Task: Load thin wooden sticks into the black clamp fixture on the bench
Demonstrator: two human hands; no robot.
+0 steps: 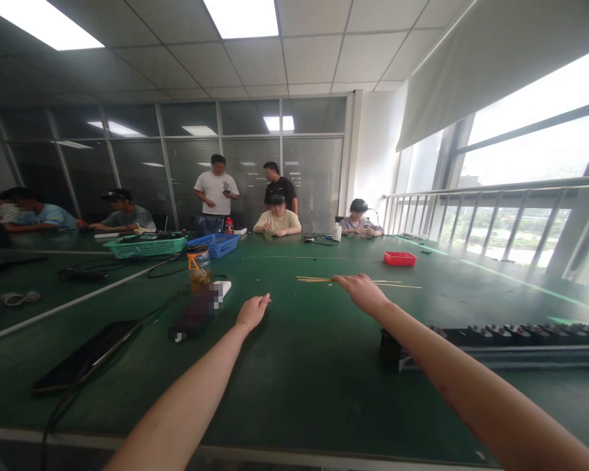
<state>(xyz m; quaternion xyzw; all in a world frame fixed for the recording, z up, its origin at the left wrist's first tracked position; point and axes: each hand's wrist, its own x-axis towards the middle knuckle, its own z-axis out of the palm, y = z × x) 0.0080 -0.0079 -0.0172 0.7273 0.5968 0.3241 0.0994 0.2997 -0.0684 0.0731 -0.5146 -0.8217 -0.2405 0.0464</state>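
Note:
My right hand [360,291] is closed over several thin wooden sticks [314,279] just above the green table. The sticks lie roughly sideways, poking out on both sides of the hand and fanning apart slightly at the right. To the left, my left hand [254,313] hovers over the table with its fingers drawn together. Whatever its fingertips may hold is too small or hidden to make out. The two hands are apart, with bare green tabletop [299,340] between them.
A long black rack with metal clips [510,337] lies under my right forearm. Farther back is a red tray [400,259]. At left are a jar [199,265], a blue basket [216,245], a green basket [147,246] and a tablet [86,356] with a cable. Several people sit or stand across the table.

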